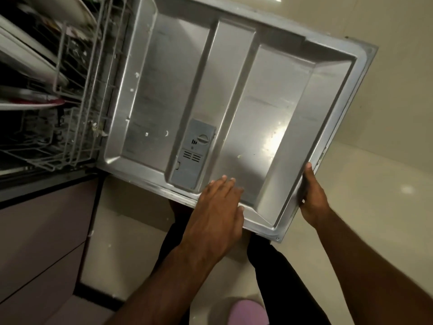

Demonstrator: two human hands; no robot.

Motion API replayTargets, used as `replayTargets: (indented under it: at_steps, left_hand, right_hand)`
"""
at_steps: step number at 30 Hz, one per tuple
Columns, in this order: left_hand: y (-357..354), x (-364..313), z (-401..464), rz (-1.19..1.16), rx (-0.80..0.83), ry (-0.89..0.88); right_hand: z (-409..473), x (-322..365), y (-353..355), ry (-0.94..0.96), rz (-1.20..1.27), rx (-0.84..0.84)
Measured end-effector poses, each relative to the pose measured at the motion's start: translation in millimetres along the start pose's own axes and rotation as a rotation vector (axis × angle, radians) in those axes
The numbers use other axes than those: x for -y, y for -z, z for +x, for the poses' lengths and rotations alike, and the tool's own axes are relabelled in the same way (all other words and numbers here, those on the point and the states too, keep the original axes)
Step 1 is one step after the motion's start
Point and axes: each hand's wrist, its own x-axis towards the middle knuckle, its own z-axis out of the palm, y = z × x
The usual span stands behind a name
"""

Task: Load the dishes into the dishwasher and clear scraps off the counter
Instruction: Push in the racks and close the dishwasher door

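Stainless dishwasher door [234,90] lowered flat, filling centre frame, inner face up; grey detergent dispenser [192,153] set in panel toward 6 o'clock. Small pale scraps [166,133] dotted over door's 9 o'clock half. Wire rack [77,109] at 9 o'clock, inside tub, already carrying plates [30,52] and a pink-rimmed dish [35,104], blurred. Left hand [216,207] laid flat, fingers spread, on door's near edge at 6 o'clock, not gripping. Right hand [312,195] wrapped over door's top edge near the corner at 4 o'clock, thumb on inner lip. Hands apart, both on door. Cream tile floor [386,207] all round, purple cabinet fronts [42,242] at 8 o'clock, desk out of view. Likely step: loading looks done, door about to close. Next: lift up from that far edge, swing toward 9 o'clock, move left hand clear, confirm rack seated first.
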Motion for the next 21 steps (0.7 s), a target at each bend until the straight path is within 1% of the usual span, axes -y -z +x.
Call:
replayTargets:
  at_steps: [5, 7, 9, 12, 16, 21]
  left_hand:
    - [-6.0, -7.9, -15.5, 0.028, 0.053, 0.0]
    - [-0.3, -23.0, -22.7, 0.049, 0.108, -0.02]
    - [10.5, -44.0, -30.0, 0.048, 0.129, -0.055]
    - [25.7, -78.0, -45.0, 0.058, 0.163, -0.094]
    - [47.1, -118.1, -71.6, 0.135, 0.159, -0.156]
    - [93.9, -161.2, -116.7, 0.124, 0.105, -0.148]
  right_hand:
    - [-15.5, 7.6, 7.9, -0.018, -0.035, -0.036]
    - [-31.2, 15.5, 10.7, -0.022, -0.078, -0.049]
    - [-52.7, 22.8, 14.9, -0.018, -0.105, -0.063]
    - [-95.0, 31.6, 19.2, 0.001, -0.082, -0.065]
    - [-164.5, 46.1, 24.3, 0.029, -0.012, -0.053]
    - [-265.2, 73.3, 11.0, 0.127, -0.063, 0.005]
